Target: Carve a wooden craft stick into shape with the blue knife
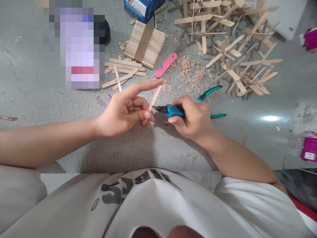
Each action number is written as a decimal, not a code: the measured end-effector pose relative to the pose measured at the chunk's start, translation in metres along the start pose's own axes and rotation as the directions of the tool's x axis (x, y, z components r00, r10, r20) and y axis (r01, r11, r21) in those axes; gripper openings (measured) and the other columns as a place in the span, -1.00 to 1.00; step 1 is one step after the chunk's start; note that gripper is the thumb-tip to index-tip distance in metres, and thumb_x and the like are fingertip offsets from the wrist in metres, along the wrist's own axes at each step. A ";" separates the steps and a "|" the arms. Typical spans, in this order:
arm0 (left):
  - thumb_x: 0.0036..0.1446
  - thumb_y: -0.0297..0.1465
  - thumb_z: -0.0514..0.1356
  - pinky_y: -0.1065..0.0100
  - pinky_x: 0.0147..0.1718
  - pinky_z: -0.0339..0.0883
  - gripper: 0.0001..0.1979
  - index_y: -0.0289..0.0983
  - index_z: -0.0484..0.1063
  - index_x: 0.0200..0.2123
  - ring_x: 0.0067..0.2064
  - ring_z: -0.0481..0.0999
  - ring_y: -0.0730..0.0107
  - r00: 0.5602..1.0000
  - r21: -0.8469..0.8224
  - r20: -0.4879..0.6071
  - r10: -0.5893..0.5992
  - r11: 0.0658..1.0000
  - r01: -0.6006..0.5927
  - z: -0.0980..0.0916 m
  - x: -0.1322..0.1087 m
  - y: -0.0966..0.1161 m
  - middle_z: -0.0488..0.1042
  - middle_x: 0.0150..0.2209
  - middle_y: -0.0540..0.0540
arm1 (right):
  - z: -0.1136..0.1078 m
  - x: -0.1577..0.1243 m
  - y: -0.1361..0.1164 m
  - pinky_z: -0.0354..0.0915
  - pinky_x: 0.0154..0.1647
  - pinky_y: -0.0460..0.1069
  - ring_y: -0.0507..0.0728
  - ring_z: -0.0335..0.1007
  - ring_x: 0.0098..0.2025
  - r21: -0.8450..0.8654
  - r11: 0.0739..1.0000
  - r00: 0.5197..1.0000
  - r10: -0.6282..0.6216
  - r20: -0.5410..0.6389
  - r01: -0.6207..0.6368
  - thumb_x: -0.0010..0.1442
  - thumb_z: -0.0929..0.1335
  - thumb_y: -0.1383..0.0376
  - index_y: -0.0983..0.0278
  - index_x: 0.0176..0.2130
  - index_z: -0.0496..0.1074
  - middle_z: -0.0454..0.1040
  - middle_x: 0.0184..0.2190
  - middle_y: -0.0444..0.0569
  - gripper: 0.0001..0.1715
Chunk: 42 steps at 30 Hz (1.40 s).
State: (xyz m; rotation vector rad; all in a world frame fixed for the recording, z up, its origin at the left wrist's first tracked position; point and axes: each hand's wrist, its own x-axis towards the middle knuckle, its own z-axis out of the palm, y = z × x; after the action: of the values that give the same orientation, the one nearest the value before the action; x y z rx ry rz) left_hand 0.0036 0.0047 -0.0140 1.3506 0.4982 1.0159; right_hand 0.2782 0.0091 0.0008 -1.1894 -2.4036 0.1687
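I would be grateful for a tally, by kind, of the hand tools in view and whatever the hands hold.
Teal-handled cutting pliers, in right hand: 1
Pink-handled knife, on grey surface: 1
Flat wooden craft stick, in left hand: 1
Total: 3

Pixelated block [79, 49], upper left: contents unreadable. Dark round thing [106, 31] pokes out behind it, kind unclear.
Blue box [140, 8]: cut by top edge, print too partial to read.
Pile of stick crosses [232, 43]: runs off the top.
Upper magenta object [310, 38] and lower magenta object [309, 148]: cropped at right edge, unidentifiable.
Wooden stick [155, 96]: lower end hidden behind left hand [121, 114] fingers.
Pliers [173, 110]: handle middles buried in right hand [193, 120]; whether the jaws bite the stick, cannot tell.
Shirt lettering [133, 185]: folded, illegible.
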 end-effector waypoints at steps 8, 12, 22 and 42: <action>0.45 -0.55 0.27 0.49 -0.44 0.65 -0.34 -0.09 0.31 0.52 -0.43 0.67 0.48 0.999 -0.036 0.041 -0.035 0.999 0.036 0.000 -0.002 0.002 0.63 -0.38 0.06 | -0.007 0.002 -0.001 0.23 -0.41 0.03 0.10 0.47 -0.47 0.033 0.999 0.999 -0.032 0.032 0.030 0.56 0.02 -0.33 0.23 -0.23 0.55 0.54 -0.50 -0.03 -0.08; 0.43 -0.56 0.29 0.51 -0.49 0.60 -0.34 -0.08 0.34 0.51 -0.44 0.66 0.48 0.999 -0.034 0.030 -0.026 0.999 0.027 0.001 -0.003 0.002 0.62 -0.38 0.06 | -0.009 0.001 -0.003 0.23 -0.42 0.04 0.11 0.45 -0.48 0.078 0.997 0.999 -0.023 0.047 0.020 0.57 0.04 -0.31 0.23 -0.27 0.57 0.55 -0.51 -0.01 -0.09; 0.43 -0.58 0.26 0.54 -0.49 0.58 -0.36 -0.06 0.40 0.49 -0.45 0.64 0.50 0.998 0.059 0.067 0.014 0.998 -0.018 0.000 -0.001 0.007 0.60 -0.39 0.05 | -0.022 0.010 -0.013 0.06 -0.50 0.02 0.01 0.16 -0.61 0.298 0.950 0.981 0.035 0.191 -0.092 0.56 0.08 -0.33 0.20 -0.44 0.37 0.30 -0.64 -0.16 -0.13; 0.39 -0.59 0.22 0.58 -0.40 0.58 -0.44 -0.07 0.52 0.37 -0.44 0.60 0.56 0.992 0.078 -0.120 0.036 0.997 -0.026 0.003 -0.003 -0.002 0.60 -0.38 0.05 | -0.026 0.013 -0.017 -0.01 -0.58 -0.04 -0.06 0.07 -0.63 0.580 0.814 0.943 -0.205 0.263 0.015 0.63 0.14 -0.17 0.21 -0.45 0.29 0.19 -0.63 -0.25 -0.24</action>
State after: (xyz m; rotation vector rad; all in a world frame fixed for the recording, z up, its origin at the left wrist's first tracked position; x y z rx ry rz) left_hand 0.0050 0.0009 -0.0156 1.3726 0.6138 1.1191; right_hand 0.2707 0.0066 0.0340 -0.7718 -2.3994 1.0401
